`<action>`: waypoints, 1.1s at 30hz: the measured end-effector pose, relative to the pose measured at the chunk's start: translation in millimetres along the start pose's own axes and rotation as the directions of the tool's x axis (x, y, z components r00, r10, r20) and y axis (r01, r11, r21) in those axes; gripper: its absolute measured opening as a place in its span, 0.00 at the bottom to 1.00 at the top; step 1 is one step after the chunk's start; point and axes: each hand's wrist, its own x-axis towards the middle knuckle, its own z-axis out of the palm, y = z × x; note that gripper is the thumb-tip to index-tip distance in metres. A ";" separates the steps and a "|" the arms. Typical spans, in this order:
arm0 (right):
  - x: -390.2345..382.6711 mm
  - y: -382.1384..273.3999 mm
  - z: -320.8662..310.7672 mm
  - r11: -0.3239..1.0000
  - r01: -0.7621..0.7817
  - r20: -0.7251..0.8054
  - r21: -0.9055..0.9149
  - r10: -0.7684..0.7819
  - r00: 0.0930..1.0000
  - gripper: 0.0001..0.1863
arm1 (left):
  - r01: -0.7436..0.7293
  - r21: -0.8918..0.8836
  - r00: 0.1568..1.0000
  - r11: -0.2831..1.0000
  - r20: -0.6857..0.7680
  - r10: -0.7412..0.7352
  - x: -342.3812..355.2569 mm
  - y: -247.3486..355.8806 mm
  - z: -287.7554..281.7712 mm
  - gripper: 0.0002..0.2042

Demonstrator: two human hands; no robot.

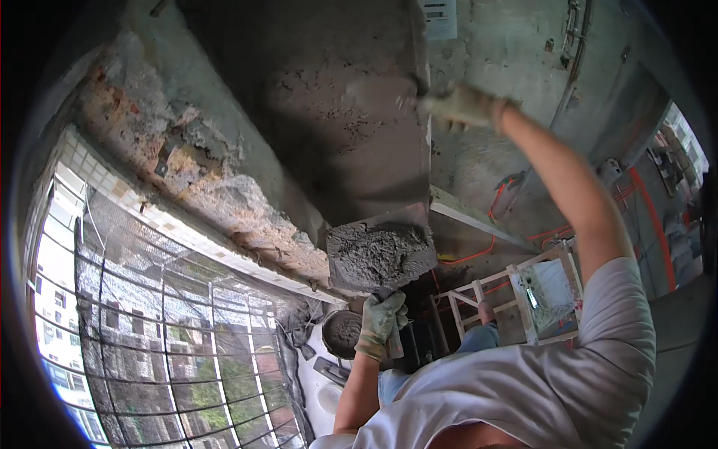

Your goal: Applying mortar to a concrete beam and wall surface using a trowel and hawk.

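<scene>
My left hand (383, 323), in a pale work glove, is closed around the handle beneath a mortar hawk (416, 215). A thick heap of wet grey mortar (378, 253) covers most of the hawk, which is held close to the wall. Up to the right, my gloved right hand (465, 107) is raised on an outstretched arm and closed on a plastering trowel (385, 93). Motion blurs the trowel, which lies against the wall's wet brown-grey plaster (351, 165). Some rough, pitted patches show in that plaster.
A bucket (327, 323) of mortar stands below, left of my left hand, with a flat tool (329, 370) beside it. A wooden frame (523, 303) stands at lower right. Orange conduits (471, 258) run behind. Broken masonry (217, 194) edges the barred window (179, 344) at left.
</scene>
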 end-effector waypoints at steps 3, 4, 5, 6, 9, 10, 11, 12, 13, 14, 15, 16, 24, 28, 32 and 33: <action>24.5 95.2 48.5 0.958 0.278 0.036 0.068 -0.281 0.959 0.23 | -0.024 0.006 0.999 1.000 0.028 0.024 3.4 -3.7 9.8 0.05; 24.6 100.6 55.9 0.956 0.283 0.032 0.077 -0.286 0.958 0.23 | -0.050 -0.033 0.999 0.998 0.016 0.051 2.6 -4.7 8.9 0.06; 21.5 102.5 63.5 0.870 0.334 -0.097 -0.363 -0.392 0.915 0.21 | -0.055 -0.024 0.998 0.998 0.009 0.056 0.3 -3.7 7.8 0.06; 15.9 94.9 70.3 0.629 0.251 -0.163 -0.736 -0.524 0.836 0.20 | -0.030 0.013 1.000 0.999 -0.001 0.030 1.2 -4.3 7.1 0.06; 1.0 72.7 44.1 0.731 0.139 -0.357 -0.668 -0.478 0.803 0.20 | -0.006 0.017 1.000 1.000 0.005 0.006 8.7 -6.8 0.7 0.07; -0.6 66.8 35.0 0.722 0.151 -0.397 -0.675 -0.528 0.751 0.22 | -0.009 -0.016 1.000 1.000 0.024 0.009 8.1 -9.6 -2.1 0.08; -4.0 61.7 24.8 0.749 0.048 -0.400 -0.661 -0.406 0.822 0.14 | -0.053 -0.009 0.998 0.999 0.020 0.053 7.9 -6.6 1.1 0.08; -4.9 68.4 22.2 0.751 0.044 -0.401 -0.659 -0.399 0.825 0.14 | -0.046 -0.007 0.999 0.999 0.021 0.047 5.4 -5.7 3.6 0.08; -8.5 80.3 19.7 0.663 0.042 -0.377 -0.747 -0.475 0.795 0.13 | -0.058 -0.022 0.998 0.998 0.016 0.058 2.3 -5.7 5.8 0.07; -12.5 91.5 16.0 0.564 0.033 -0.346 -0.825 -0.550 0.760 0.12 | -0.076 -0.034 0.997 0.997 0.014 0.076 1.8 -3.5 7.3 0.07; -14.4 99.7 19.6 0.597 0.021 -0.424 -0.802 -0.593 0.685 0.21 | -0.075 -0.036 0.997 0.997 0.013 0.075 2.2 -3.3 5.4 0.07; -13.6 107.0 30.1 0.597 0.024 -0.422 -0.802 -0.593 0.686 0.21 | -0.064 -0.010 0.998 0.998 0.009 0.064 1.6 -3.4 1.8 0.07; -2.5 105.3 55.1 0.922 0.362 -0.485 -0.140 -0.382 0.786 0.17 | -0.016 0.012 1.000 1.000 -0.007 0.016 -1.7 -3.7 2.2 0.07; -15.5 96.0 9.1 0.951 0.310 -0.498 0.017 -0.261 0.827 0.18 | -0.042 0.005 0.999 0.999 0.007 0.041 -3.0 -8.7 5.4 0.06; -47.8 74.7 -2.8 0.979 0.195 -0.494 0.060 -0.141 0.858 0.20 | -0.026 0.041 0.999 0.999 -0.046 0.028 4.0 -3.1 5.5 0.05; -61.4 67.6 1.9 0.979 0.189 -0.442 0.075 -0.137 0.886 0.21 | -0.067 0.067 0.997 0.995 -0.038 0.070 3.9 1.4 7.3 0.05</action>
